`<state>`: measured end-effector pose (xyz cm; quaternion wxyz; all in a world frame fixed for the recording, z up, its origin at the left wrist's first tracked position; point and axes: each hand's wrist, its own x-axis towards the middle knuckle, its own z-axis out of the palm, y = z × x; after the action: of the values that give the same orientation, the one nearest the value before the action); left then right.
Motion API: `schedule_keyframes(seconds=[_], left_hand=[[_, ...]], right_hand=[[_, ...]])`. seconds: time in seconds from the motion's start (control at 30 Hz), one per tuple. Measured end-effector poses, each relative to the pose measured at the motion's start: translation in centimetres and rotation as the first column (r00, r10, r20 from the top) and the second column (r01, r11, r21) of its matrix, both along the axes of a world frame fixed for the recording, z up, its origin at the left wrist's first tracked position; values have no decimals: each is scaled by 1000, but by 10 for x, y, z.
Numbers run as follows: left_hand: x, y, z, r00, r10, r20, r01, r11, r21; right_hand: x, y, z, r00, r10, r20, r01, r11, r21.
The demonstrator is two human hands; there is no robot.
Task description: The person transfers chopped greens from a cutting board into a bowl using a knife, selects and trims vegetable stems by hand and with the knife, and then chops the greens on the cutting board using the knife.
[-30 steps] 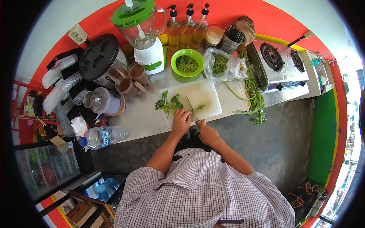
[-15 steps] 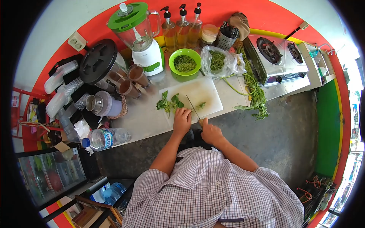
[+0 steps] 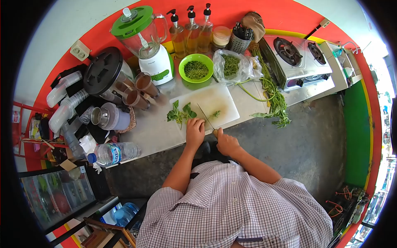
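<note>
A white cutting board [image 3: 223,97] lies near the front edge of the steel table. My right hand [image 3: 227,143] is closed on the handle of a knife [image 3: 204,113], whose blade points away from me over the board. My left hand [image 3: 195,132] is closed at the board's front edge, left of the blade, at the stems of leafy greens [image 3: 180,113]; the leaves spread past its fingertips over the board's left side. A small heap of chopped greens [image 3: 215,114] sits right of the blade. Behind the board stands a green bowl [image 3: 196,68] of chopped greens.
A plastic bag [image 3: 232,65] of greens, long stems [image 3: 275,97] and a gas stove [image 3: 295,62] are at the right. A blender [image 3: 156,64], pump bottles [image 3: 191,37], brown glasses [image 3: 136,100] and a lidded container [image 3: 103,71] stand behind and left. A water bottle [image 3: 115,153] lies front left.
The camera view has shifted slightly. Both hands keep nearly the same places at the board, and the knife blade stays between the leaves and the small chopped heap.
</note>
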<state>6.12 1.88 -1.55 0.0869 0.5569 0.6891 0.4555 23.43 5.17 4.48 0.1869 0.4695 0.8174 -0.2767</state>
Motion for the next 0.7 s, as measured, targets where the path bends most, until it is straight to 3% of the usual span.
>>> schedule_keyframes(seconds=[0.7], left_hand=[[-1,-2,1,1000,-19,-2,19,1000,-4]], right_hand=[[-5,-2,8,998,33,-48,-31,999,38]])
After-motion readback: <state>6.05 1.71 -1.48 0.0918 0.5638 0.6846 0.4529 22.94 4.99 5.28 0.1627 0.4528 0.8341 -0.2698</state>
